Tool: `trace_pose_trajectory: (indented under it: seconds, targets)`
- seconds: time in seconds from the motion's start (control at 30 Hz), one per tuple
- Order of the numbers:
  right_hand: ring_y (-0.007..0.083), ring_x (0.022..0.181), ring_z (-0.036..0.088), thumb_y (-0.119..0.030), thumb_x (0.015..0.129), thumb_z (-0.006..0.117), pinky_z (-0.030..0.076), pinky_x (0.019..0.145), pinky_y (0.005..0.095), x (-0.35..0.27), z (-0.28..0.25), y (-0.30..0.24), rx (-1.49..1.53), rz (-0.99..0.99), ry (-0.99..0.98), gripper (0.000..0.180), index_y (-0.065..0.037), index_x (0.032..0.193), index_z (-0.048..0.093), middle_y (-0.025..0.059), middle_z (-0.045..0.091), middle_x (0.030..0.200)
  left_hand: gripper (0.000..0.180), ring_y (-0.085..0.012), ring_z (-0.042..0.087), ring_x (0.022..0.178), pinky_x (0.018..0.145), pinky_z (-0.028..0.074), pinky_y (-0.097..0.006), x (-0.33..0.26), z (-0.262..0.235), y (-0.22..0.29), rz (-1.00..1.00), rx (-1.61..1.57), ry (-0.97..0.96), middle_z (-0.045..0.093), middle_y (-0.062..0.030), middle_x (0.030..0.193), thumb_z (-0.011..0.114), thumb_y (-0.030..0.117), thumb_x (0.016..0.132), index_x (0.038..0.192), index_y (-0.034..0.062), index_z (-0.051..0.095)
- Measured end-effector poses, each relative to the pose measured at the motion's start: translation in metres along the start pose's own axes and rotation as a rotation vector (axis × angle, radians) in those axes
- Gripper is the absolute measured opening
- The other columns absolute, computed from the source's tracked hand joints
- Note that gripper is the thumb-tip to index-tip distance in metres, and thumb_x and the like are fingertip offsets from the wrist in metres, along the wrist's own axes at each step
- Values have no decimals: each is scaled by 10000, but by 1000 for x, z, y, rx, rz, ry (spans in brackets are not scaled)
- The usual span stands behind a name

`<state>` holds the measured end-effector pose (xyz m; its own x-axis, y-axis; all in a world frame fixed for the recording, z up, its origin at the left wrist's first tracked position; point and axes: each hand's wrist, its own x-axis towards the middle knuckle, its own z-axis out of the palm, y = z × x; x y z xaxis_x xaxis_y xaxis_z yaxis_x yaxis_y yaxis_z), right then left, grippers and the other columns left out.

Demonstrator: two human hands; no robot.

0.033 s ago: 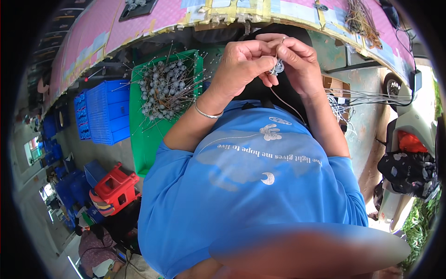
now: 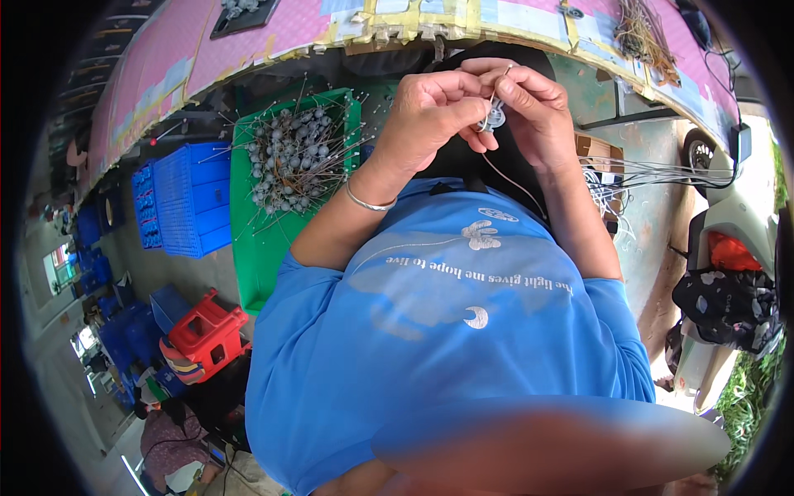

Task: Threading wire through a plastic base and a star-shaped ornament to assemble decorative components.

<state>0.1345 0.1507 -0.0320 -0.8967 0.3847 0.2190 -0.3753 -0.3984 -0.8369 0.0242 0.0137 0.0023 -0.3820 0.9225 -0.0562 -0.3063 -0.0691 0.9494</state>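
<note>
Both hands are raised together in front of my chest, just below the table edge. In the pinched fingers of my left hand is a small grey, roundish plastic part. A thin pale wire trails from it down toward my shirt. My right hand is closed, thumb against fingers, on the wire's upper end just above the part. Fingers hide how wire and part are joined. Left of my left forearm, a green bin holds a heap of similar grey parts with wires sticking out.
Ahead runs a pink, taped table with a bundle of brown wires at right and a dark tray at left. Blue baskets and a red plastic stool stand left. Pale cables and a scooter are at right.
My fingers have shifted very slightly, and the grey part has turned a little in them. The grip of both hands is otherwise the same.
</note>
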Motion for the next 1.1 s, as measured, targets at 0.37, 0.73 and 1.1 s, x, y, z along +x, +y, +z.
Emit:
trace_pose_trajectory:
  seconds: [0.37,0.73,1.1]
  targets:
    - [225,967,641,-57,948,587,521,859,331,4,-5,4,39,-6,214,132,17,968,694,171,659,1107,157,-220,685,583,466,559,-269,14,12,-10,50,-82,151,689,-157,837,605,39,864,978,-53,662]
    - [183,853,674,-64,937,614,568,772,302,12,-19,2,191,263,293,133,17,1009,690,99,699,982,432,-249,721,829,702,609,-280,21,6,-18,144,-97,7,665,-160,1014,662,-122,785,1203,-83,562]
    - [228,717,677,-182,832,729,525,665,325,76,-75,-82,-1784,-281,592,167,-92,971,752,89,695,888,398,-234,722,785,708,613,-298,36,-24,-13,-60,-187,-97,666,-122,888,709,-55,799,1165,-103,560]
